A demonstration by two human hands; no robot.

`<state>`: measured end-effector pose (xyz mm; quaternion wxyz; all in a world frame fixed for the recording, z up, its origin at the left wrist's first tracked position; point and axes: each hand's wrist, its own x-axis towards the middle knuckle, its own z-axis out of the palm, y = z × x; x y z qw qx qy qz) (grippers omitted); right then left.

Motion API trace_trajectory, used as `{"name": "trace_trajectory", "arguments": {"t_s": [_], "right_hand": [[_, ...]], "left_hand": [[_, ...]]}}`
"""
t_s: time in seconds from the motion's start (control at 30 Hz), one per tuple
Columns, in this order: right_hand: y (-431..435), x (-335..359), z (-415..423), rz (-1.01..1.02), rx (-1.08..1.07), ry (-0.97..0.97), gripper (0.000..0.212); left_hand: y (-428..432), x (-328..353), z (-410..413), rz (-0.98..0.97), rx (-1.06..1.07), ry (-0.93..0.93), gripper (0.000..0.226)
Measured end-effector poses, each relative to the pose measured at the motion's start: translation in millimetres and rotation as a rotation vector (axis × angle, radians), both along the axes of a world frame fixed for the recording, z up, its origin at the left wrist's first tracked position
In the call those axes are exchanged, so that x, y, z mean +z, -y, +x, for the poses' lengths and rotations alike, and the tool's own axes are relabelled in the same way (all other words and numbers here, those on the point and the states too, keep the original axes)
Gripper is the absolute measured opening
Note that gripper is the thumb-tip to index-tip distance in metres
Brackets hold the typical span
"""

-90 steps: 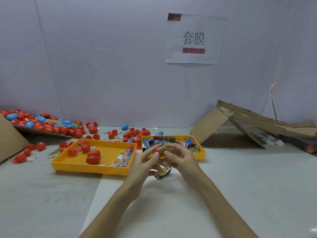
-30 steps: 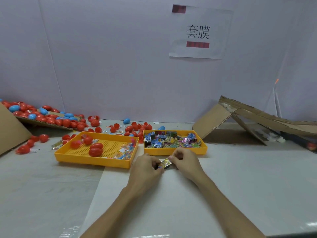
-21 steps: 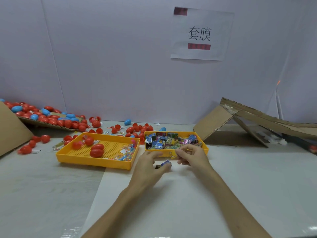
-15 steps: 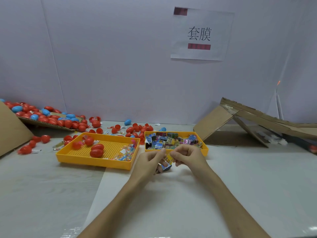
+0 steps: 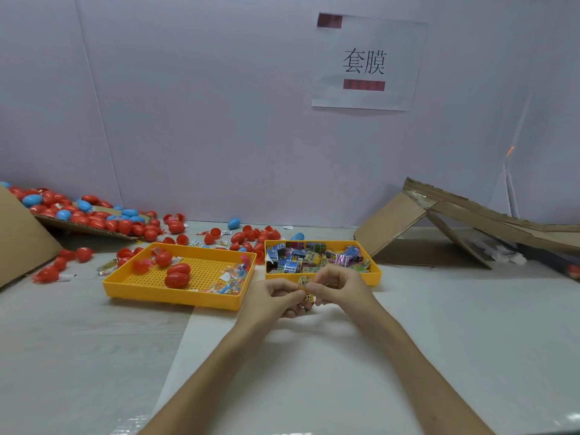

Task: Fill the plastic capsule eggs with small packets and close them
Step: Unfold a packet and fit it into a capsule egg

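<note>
just in front of the packet tray, the left hand and right hand both pinched one yellow packet, likely folding it to fit an egg. red capsule eggs lay left of that tray.

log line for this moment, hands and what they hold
left hand: pinches yellow packet | right hand: pinches same packet | place: near side of packet tray

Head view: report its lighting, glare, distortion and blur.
Head view: light is soft and even, with faint shadows under the forearms on the table; small glare patches at its near edge; wall seam leans from wide-angle distortion; sign characters read sharp; the packet pinched between left hand and right hand is soft, unreadable.
</note>
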<state>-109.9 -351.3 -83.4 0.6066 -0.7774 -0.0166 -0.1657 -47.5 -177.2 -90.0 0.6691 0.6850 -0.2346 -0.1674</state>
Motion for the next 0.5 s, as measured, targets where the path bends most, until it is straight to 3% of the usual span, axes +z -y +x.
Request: {"name": "trace_trajectory", "arguments": {"t_s": [0.33,0.5], "right_hand": [[3.9,1.8,-0.2,0.170,0.047,-0.086,0.009],[2.3,3.6,-0.2,0.263,0.080,-0.112,0.017]], "left_hand": [[0.7,2.6,-0.7,-0.090,0.011,-0.029,0.014],[2.3,-0.3,0.0,0.036,0.144,0.227,0.010]]}}
